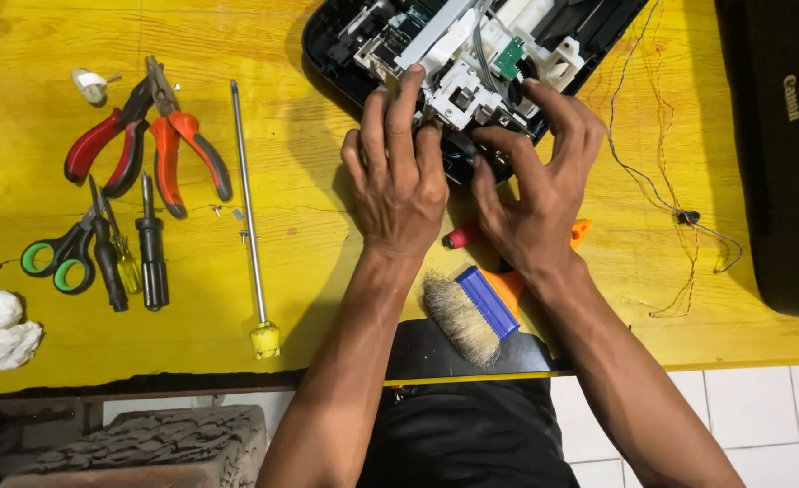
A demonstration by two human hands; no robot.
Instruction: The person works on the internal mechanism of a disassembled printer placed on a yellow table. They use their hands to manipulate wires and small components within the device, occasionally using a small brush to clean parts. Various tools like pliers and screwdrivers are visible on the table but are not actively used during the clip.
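L hand (401,176) lies palm-down, fingers spread & bent, tips pressing the white plastic mechanism (461,86) inside the opened printer chassis (345,45) at table's far edge. R hand (535,194) just beside it, fingers curled on the same assembly, near a small green circuit board (509,56); can't tell if either truly grips a part. Under the wrists: brush w/ blue ferrule (472,312), red-handled tool (461,237). Further left on the yellow table (327,271): metal rod (248,208), pliers (137,136), screwdrivers (151,248), green-handled scissors (61,258).

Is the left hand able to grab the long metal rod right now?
Probably yes. The left hand rests on the opened printer, and only bare yellow table lies between it and the metal rod.
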